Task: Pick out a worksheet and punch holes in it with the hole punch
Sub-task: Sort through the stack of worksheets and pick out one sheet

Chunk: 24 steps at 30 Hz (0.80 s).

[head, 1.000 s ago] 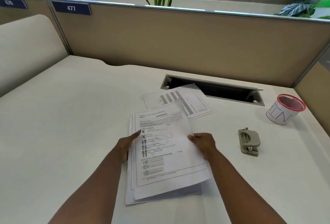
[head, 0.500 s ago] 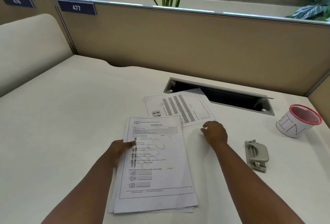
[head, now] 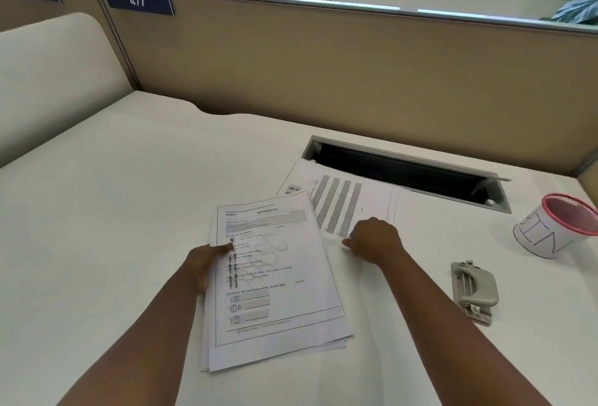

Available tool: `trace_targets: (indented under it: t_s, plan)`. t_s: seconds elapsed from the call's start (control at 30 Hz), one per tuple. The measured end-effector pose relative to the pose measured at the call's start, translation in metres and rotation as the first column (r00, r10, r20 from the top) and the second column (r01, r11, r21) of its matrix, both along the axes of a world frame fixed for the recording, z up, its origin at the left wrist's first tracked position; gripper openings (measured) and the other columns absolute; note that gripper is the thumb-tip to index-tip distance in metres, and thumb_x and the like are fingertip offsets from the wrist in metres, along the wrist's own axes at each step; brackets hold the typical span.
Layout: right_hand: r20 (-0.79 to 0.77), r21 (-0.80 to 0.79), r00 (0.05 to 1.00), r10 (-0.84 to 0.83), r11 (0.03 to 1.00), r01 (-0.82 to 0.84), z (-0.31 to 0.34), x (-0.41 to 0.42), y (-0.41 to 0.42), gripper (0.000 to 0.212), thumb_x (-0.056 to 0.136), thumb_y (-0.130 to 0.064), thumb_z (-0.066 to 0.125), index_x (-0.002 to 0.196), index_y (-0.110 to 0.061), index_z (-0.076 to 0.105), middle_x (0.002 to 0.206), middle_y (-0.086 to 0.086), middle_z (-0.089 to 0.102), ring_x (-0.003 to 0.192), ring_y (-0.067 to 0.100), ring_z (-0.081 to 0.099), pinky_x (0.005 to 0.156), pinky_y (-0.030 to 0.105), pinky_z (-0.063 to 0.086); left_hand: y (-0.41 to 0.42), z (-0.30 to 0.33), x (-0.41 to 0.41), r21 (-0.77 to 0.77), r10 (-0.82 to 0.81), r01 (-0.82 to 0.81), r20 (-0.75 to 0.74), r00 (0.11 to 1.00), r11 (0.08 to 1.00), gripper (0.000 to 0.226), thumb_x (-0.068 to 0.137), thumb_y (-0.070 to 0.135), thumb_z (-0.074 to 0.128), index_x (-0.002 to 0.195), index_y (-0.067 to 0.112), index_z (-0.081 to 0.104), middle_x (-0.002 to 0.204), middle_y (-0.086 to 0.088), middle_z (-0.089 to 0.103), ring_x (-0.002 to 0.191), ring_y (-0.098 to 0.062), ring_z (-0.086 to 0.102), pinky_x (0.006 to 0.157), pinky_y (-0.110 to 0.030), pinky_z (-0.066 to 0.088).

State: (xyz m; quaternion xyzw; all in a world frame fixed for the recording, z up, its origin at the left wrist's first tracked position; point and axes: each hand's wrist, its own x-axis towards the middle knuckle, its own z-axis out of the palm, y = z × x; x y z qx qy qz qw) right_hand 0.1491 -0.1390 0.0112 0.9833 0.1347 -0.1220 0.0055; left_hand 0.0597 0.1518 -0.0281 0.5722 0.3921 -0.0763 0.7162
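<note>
A stack of printed maths worksheets (head: 288,295) lies on the white desk (head: 113,211) in front of me. My left hand (head: 202,263) grips the stack's left edge, thumb on the top sheet. Just behind the stack lies a separate worksheet with grey bars (head: 343,201), blurred and turned at an angle. My right hand (head: 373,240) is curled on that sheet's near edge, pinching it. The grey hole punch (head: 474,289) sits on the desk to the right of my right forearm, untouched.
A white cup with a red mesh rim (head: 550,230) stands at the far right. An open cable slot (head: 404,169) runs behind the papers. A tan partition (head: 323,65) walls off the back, with plants beyond it.
My right hand let go of the stack's top sheet, reached to the grey-barred worksheet and has dragged and turned it to the right. My left hand stays on the stack's left edge.
</note>
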Motion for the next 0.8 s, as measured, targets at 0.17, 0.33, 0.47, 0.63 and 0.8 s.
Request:
trace_targets:
  t_s: [0.17, 0.33, 0.47, 0.63, 0.8]
  plan:
    - [-0.178, 0.435, 0.971, -0.158, 0.873, 0.222, 0.007, 0.002, -0.012, 0.030, 0.088, -0.035, 0.057, 0.100, -0.012, 0.072, 0.106, 0.007, 0.072, 0.093, 0.020, 0.066, 0.088, 0.034, 0.051, -0.001, -0.001, 0.001, 0.019, -0.002, 0.002, 0.000, 1.000, 1.000, 0.040, 0.081, 0.006, 0.067, 0.118, -0.007, 0.058, 0.123, -0.028, 0.059, 0.098, -0.035, 0.059, 0.099, -0.051, 0.045]
    - [-0.078, 0.174, 0.931, -0.356, 0.915, 0.364, -0.014, 0.004, -0.036, 0.087, 0.076, -0.058, 0.061, 0.144, -0.016, 0.025, 0.151, 0.014, 0.028, 0.140, 0.031, 0.024, 0.111, 0.044, 0.026, -0.002, -0.001, 0.000, 0.019, -0.009, 0.009, -0.009, 1.000, 1.000, 0.036, 0.081, 0.006, 0.066, 0.114, -0.006, 0.059, 0.079, -0.017, 0.072, 0.077, -0.030, 0.062, 0.078, -0.044, 0.052]
    - [-0.097, 0.163, 0.871, -0.481, 0.856, 0.491, -0.018, 0.001, -0.037, 0.103, 0.064, -0.066, 0.067, 0.139, -0.008, 0.027, 0.141, 0.015, 0.035, 0.133, 0.033, 0.031, 0.104, 0.045, 0.032, -0.004, 0.003, -0.001, 0.004, 0.001, -0.001, -0.007, 1.000, 1.000, 0.023, 0.081, 0.005, 0.066, 0.102, -0.003, 0.064, 0.056, -0.008, 0.072, 0.064, -0.028, 0.066, 0.065, -0.038, 0.052]
    - [-0.063, 0.078, 0.863, -0.501, 0.860, 0.505, -0.010, 0.000, -0.035, 0.092, 0.060, -0.067, 0.069, 0.126, -0.008, 0.043, 0.132, 0.011, 0.046, 0.127, 0.029, 0.038, 0.102, 0.042, 0.033, -0.007, 0.007, -0.003, 0.008, 0.001, -0.001, 0.002, 1.000, 1.000, 0.027, 0.081, 0.004, 0.066, 0.106, -0.004, 0.062, 0.067, -0.012, 0.073, 0.063, -0.029, 0.067, 0.073, -0.043, 0.052]
    - [-0.113, 0.106, 0.849, -0.516, 0.844, 0.527, -0.007, -0.006, -0.034, 0.081, 0.066, -0.060, 0.069, 0.122, -0.008, 0.044, 0.127, 0.011, 0.055, 0.124, 0.030, 0.043, 0.099, 0.039, 0.036, -0.008, 0.009, -0.005, 0.018, -0.002, 0.002, -0.002, 1.000, 1.000, 0.033, 0.082, 0.005, 0.066, 0.112, -0.008, 0.060, 0.075, -0.016, 0.073, 0.074, -0.029, 0.062, 0.075, -0.043, 0.052]
